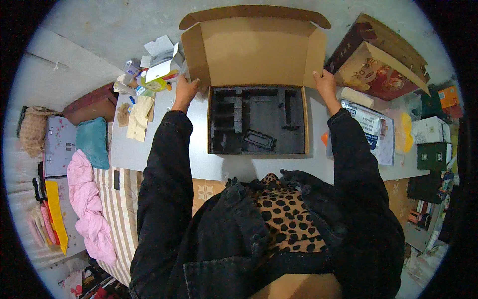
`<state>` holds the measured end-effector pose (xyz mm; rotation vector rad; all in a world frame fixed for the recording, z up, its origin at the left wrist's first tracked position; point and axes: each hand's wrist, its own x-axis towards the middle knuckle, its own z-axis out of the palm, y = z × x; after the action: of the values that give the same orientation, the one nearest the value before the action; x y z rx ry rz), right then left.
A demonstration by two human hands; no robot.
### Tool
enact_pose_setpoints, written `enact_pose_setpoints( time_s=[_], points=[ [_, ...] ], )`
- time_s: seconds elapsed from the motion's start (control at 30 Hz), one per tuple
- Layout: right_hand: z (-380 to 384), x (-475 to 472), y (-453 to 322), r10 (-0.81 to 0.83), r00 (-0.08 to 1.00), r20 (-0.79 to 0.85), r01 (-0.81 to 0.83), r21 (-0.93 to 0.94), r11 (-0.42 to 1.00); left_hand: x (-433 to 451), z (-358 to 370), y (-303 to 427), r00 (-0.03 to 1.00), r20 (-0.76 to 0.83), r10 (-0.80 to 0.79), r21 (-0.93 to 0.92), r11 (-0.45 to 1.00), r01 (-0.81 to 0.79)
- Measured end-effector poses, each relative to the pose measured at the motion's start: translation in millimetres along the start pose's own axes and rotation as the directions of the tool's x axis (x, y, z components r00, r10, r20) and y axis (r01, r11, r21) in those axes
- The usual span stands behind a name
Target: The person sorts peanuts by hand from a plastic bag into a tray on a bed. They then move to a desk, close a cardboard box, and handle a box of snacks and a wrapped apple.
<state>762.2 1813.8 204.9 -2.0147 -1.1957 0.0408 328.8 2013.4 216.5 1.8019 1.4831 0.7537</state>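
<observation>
A cardboard box (pixel 307 123) with its hinged lid (pixel 257 52) raised stands on a light grey table (pixel 168 159). Black foam (pixel 261 112) with cut-out compartments fills it, and a black oblong frame-like part (pixel 259 139) lies tilted at the foam's lower middle. My left hand (pixel 185 91) is at the lid's left side flap, fingers partly spread; its hold on the flap is unclear. At the right side flap, my right hand (pixel 325 84) has thumb and fingers closed on the cardboard edge.
Left of the box are an opened white carton (pixel 161 67), a yellow-green packet (pixel 154 83) and a beige cloth (pixel 140 119). To the right stand a large decorated cardboard box (pixel 377 73), a rolled beige item (pixel 357 98) and printed packets (pixel 364 125). A wall rises behind.
</observation>
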Motion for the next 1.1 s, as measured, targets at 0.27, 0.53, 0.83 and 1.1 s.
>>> enact_pose_setpoints(
  time_s=[0.27, 0.53, 0.83, 1.1],
  points=[
    [-9, -39, -20, 0.067, 0.997, -0.035, -0.07, -0.083, 0.994, -19, 0, -2, 0.995, 0.057, -0.078, -0.213, 0.973, 0.089],
    [-22, -51, 2, 0.131, 0.987, 0.094, -0.107, -0.229, 0.968, -78, -47, 25, 0.99, -0.09, 0.107, 0.289, 0.954, -0.077],
    [-29, -57, -17, 0.141, 0.982, 0.127, -0.115, -0.194, 0.974, -50, -34, 13, 0.99, 0.14, 0.03, 0.021, 0.999, -0.033],
    [-17, -56, 34, 0.135, 0.978, 0.162, -0.104, -0.184, 0.977, -68, -68, 15, 0.9, -0.24, 0.364, 0.767, 0.639, -0.054]
  ],
)
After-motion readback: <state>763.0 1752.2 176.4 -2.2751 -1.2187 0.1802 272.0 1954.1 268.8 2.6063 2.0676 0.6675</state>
